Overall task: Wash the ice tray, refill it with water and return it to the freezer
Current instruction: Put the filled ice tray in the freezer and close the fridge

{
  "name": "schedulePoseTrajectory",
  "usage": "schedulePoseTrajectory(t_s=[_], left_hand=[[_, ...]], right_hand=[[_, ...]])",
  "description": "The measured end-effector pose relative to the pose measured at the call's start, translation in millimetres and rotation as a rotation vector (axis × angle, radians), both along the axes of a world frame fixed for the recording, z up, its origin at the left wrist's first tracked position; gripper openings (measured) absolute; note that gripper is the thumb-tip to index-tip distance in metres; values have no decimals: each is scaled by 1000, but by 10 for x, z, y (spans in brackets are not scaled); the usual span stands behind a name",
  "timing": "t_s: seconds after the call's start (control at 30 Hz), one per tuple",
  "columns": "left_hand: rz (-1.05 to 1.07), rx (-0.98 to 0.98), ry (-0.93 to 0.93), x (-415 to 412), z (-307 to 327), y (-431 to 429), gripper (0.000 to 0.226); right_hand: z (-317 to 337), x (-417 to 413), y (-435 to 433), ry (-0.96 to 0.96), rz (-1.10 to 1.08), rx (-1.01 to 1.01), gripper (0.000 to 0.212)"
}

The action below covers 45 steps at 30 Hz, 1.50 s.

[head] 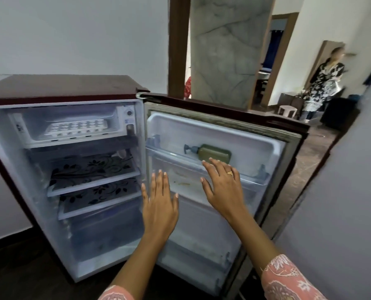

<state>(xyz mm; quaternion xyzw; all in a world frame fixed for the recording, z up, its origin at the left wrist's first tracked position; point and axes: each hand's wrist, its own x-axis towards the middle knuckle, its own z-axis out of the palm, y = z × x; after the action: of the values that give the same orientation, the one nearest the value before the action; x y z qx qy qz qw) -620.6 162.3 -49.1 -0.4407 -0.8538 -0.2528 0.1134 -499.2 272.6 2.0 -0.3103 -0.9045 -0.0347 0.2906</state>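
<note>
A small maroon fridge [59, 87] stands open in front of me. A white ice tray [77, 127] lies flat in the freezer compartment [72, 124] at the top, its freezer flap open. My left hand [158, 204] is held out flat with fingers apart in front of the fridge's right edge, holding nothing. My right hand [222, 185] is spread out over the inner side of the open door [223, 135], also empty. Both hands are well below and to the right of the ice tray.
A green pump bottle [212, 153] lies on its side in the door's upper shelf. Floral-patterned shelves [93, 169] fill the fridge's middle. A marble pillar [227, 50] rises behind the door. A person [322, 83] stands in the room at far right. A wall [342, 202] is close on the right.
</note>
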Motion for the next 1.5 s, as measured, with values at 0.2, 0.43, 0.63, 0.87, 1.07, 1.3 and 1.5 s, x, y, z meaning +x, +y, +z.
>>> schedulePoseTrajectory(t_s=[0.2,0.43,0.63,0.87,1.07,1.3,1.5], left_hand=[[-144,-6,42,643,158,776,62],[-259,-72,72,1137,164,1351,58],[-214,-74,62,1186,62,1389,54],[-149,-45,88,1271,50,1341,57],[-55,-15,91,1411,48,1183,80],[12,24,67,1374,38,732,94],[28,123,30,1147,44,144,81]], right_hand=[[333,705,652,16,-104,41,49],[622,1161,1332,-14,-211,79,61],[626,1211,1567,-23,-188,25,60],[637,1217,1501,45,-147,90,49],[634,1262,1293,92,-112,156,44],[609,1204,724,277,-25,195,34],[644,1092,133,360,93,289,26]])
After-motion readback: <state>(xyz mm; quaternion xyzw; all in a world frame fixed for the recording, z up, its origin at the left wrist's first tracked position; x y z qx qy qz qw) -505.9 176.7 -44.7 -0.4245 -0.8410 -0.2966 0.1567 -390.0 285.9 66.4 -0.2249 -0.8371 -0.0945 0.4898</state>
